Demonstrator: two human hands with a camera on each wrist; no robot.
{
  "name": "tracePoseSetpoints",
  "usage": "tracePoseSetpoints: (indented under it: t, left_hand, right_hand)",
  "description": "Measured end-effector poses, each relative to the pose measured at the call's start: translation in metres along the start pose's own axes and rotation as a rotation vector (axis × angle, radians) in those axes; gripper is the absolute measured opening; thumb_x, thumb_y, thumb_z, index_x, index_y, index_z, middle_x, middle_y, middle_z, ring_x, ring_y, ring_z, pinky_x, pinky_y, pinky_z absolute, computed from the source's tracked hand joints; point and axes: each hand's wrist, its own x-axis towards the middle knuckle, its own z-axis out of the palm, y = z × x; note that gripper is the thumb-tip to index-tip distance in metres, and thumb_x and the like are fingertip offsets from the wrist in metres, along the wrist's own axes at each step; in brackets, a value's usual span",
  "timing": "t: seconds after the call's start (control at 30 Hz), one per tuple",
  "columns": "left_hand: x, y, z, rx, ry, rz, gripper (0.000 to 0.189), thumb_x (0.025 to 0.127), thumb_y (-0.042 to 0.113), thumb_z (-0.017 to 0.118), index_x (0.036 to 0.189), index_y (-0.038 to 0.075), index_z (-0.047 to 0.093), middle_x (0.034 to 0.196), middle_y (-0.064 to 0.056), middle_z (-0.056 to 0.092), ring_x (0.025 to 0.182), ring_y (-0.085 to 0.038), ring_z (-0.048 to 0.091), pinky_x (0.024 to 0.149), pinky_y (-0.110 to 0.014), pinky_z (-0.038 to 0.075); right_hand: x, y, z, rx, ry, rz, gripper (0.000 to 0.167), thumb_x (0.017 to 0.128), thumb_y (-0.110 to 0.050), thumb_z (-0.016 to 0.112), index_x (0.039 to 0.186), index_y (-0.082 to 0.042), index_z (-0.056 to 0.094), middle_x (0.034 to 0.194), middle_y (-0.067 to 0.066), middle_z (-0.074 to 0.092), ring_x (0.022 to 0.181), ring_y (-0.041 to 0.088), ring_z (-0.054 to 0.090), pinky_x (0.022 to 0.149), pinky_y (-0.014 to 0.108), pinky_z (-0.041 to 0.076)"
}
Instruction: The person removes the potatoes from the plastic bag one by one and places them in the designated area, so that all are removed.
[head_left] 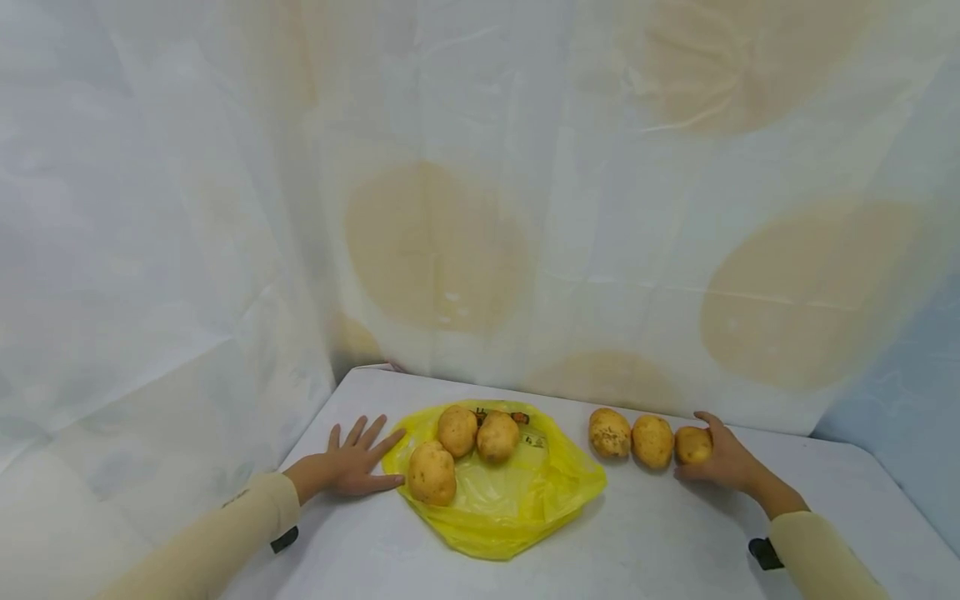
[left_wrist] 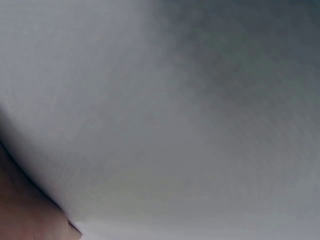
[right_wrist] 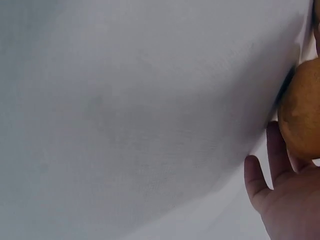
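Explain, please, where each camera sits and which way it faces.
Head: on the head, facing forward and down at the table, yellow bag and potatoes; left hand, right hand, sleeves show.
Left wrist: on that wrist, facing a pale surface; part of that hand shows lower left.
Right wrist: on that wrist, facing a pale surface, held potato at right; fingers show.
Head and right wrist share the right hand and held potato.

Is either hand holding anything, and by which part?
The right hand holds the rightmost potato around its right side. The left hand lies with fingers spread, holding nothing.
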Motion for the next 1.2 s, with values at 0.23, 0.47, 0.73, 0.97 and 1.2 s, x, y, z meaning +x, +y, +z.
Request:
tracePoseSetpoints:
  t: [0.23, 0.47, 0.73, 0.97, 1.2]
  left_hand:
    - [0.000, 0.002, -0.003, 0.005, -0.006, -0.008, 0.093, 0.083, 0.086, 0.036, 0.158, 0.033, 0.019, 0.167, -0.014, 0.005, 0.151, -0.047, 0.005, 0.110, -0.077, -0.001]
    - [0.002, 0.001, -0.002, 0.006, -0.005, -0.008, 0.093, 0.083, 0.086, 0.036, 0.158, 0.034, 0.019, 0.167, -0.013, 0.005, 0.151, -0.047, 0.004, 0.110, -0.077, -0.002]
    - [0.004, 0.000, -0.001, 0.003, -0.005, -0.011, 0.093, 0.082, 0.087, 0.036, 0.157, 0.035, 0.020, 0.167, -0.013, 0.005, 0.151, -0.047, 0.004, 0.109, -0.077, -0.003]
    - [0.004, 0.001, 0.001, -0.003, -0.004, -0.004, 0.093, 0.082, 0.086, 0.036, 0.157, 0.034, 0.020, 0.167, -0.013, 0.005, 0.151, -0.047, 0.004, 0.109, -0.077, -0.002]
    - [0.000, 0.003, -0.001, -0.021, -0.004, -0.008, 0.093, 0.083, 0.085, 0.039, 0.157, 0.033, 0.022, 0.167, -0.015, 0.007, 0.150, -0.048, 0.005, 0.109, -0.078, -0.002]
  right_hand:
    - [-0.007, 0.001, -0.012, 0.060, -0.114, 0.030, 0.116, 0.076, -0.039, 0.084, 0.153, 0.000, 0.007, 0.140, 0.039, 0.035, 0.119, 0.046, 0.048, 0.093, 0.062, 0.043]
    - [-0.007, 0.003, -0.014, 0.083, -0.121, 0.040, 0.106, 0.077, -0.039, 0.083, 0.151, -0.002, 0.017, 0.136, 0.033, 0.041, 0.114, 0.038, 0.051, 0.089, 0.051, 0.046]
    - [-0.006, 0.003, -0.014, 0.085, -0.093, 0.078, 0.102, 0.081, -0.046, 0.078, 0.152, -0.003, 0.019, 0.138, 0.034, 0.041, 0.114, 0.039, 0.053, 0.089, 0.049, 0.050]
    - [-0.010, 0.002, -0.017, 0.072, -0.125, 0.095, 0.106, 0.082, -0.045, 0.078, 0.153, -0.002, 0.013, 0.143, 0.039, 0.033, 0.121, 0.047, 0.046, 0.094, 0.062, 0.045]
    - [-0.013, 0.006, -0.020, 0.054, -0.138, 0.079, 0.109, 0.079, -0.037, 0.082, 0.154, -0.001, 0.011, 0.140, 0.040, 0.039, 0.119, 0.047, 0.049, 0.090, 0.059, 0.048]
